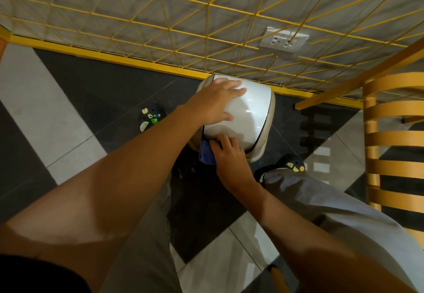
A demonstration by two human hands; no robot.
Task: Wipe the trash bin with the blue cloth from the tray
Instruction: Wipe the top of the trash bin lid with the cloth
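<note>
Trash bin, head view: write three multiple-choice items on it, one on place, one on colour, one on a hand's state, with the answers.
1. Where does the trash bin stand?
A. On a table
B. On the floor beside the yellow grid
C. On a chair seat

2. What colour is the cloth at the bin's near edge?
A. Red
B. White
C. Blue

3. How is the left hand?
A. Flat on the bin's top
B. Gripping the cloth
C. Hanging free

Answers:
1 B: its base sits on the dark tiles by the grid's yellow rail.
2 C: blue fabric shows under the right hand, which holds it to the bin.
3 A: its fingers lie spread on the white top.
</note>
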